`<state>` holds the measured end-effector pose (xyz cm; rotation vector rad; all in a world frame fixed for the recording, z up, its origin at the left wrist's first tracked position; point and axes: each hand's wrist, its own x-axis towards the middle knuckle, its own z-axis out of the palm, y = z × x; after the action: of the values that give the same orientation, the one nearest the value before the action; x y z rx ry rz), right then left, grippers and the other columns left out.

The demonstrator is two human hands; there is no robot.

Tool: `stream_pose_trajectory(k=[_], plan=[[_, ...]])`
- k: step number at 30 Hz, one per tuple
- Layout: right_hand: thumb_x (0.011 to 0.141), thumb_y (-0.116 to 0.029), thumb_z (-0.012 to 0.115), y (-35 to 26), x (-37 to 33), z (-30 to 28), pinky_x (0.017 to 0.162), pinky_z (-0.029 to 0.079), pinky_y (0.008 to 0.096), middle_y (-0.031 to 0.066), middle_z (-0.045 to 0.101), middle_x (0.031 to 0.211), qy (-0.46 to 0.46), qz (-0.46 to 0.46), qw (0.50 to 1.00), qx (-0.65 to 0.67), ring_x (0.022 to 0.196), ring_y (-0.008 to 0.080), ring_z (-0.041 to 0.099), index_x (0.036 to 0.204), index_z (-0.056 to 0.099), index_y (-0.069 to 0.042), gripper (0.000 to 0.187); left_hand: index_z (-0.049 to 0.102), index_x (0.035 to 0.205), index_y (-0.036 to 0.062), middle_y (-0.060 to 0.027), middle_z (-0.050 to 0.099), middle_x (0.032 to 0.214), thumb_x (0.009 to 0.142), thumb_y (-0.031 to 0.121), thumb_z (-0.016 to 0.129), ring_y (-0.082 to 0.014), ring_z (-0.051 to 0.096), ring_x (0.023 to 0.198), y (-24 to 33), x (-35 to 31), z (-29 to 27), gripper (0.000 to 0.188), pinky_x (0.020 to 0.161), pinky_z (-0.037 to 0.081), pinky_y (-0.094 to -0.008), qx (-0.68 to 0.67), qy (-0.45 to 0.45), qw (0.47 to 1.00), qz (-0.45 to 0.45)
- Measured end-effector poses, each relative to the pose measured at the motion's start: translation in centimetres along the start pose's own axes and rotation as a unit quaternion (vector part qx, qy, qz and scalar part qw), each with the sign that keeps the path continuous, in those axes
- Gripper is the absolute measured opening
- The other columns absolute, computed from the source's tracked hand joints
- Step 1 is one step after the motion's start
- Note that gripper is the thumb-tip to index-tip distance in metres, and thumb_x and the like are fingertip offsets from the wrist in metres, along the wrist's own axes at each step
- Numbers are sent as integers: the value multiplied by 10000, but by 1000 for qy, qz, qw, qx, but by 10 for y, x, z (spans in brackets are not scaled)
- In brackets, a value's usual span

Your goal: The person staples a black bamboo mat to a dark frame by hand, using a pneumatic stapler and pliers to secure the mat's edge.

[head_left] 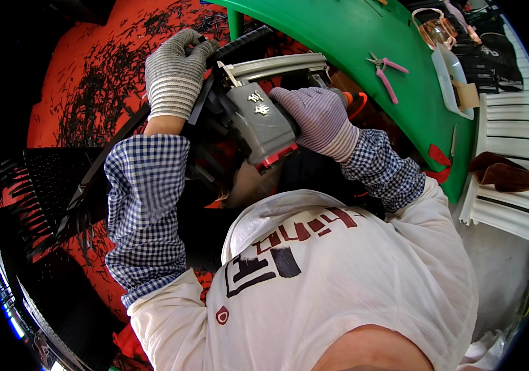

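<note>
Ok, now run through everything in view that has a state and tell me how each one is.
Left hand: gloved, fingers curled; grip unclear
Right hand: gloved, closed on the grey tool
Pink-handled pliers: handles spread, lying on green table
Pale tray: open-topped, tan piece sticking out
Brown cloth: crumpled
Black scraps: scattered over red surface

A: What sort of place do we take this for?
B: We'd call it a small workshop. We see a grey power tool (267, 127) with an orange hose (360, 104) near its end, and striped work gloves on the left hand (176, 69) and right hand (320, 117).
A: Do the surroundings bear us out?
B: We think so. Black offcut-like strips (88, 111) litter the red surface (48, 131) below, and pink-handled cutters (388, 88) lie on the green worktop (345, 34).
A: And we can add the checked oversleeves (147, 176) and the plastic tray (445, 80) at the worktop's edge.
</note>
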<state>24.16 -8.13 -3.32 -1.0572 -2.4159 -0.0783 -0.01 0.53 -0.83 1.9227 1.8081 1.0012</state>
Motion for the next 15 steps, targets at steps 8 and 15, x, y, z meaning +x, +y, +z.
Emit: stream_pose_trajectory(k=[8,15], plan=[[700,-269,826,18,-12,-43,743,564,377,121,720,945,45,33,995,86,836,294,712,1187,630,-71,561,753,967,112,-100,723,810,842,386,757,-238,694,729,2,0,0,300,714,544,-362,-19,-34,997,-62],[883,-374,689,131,-83,-94,891,542,461,190,698,1110,-80,464,859,-204,1029,392,666,1292,572,-143,483,741,1021,96,-104,720,908,842,536,698,-284,695,811,17,-21,-27,477,751,543,-388,135,-53,989,-18]])
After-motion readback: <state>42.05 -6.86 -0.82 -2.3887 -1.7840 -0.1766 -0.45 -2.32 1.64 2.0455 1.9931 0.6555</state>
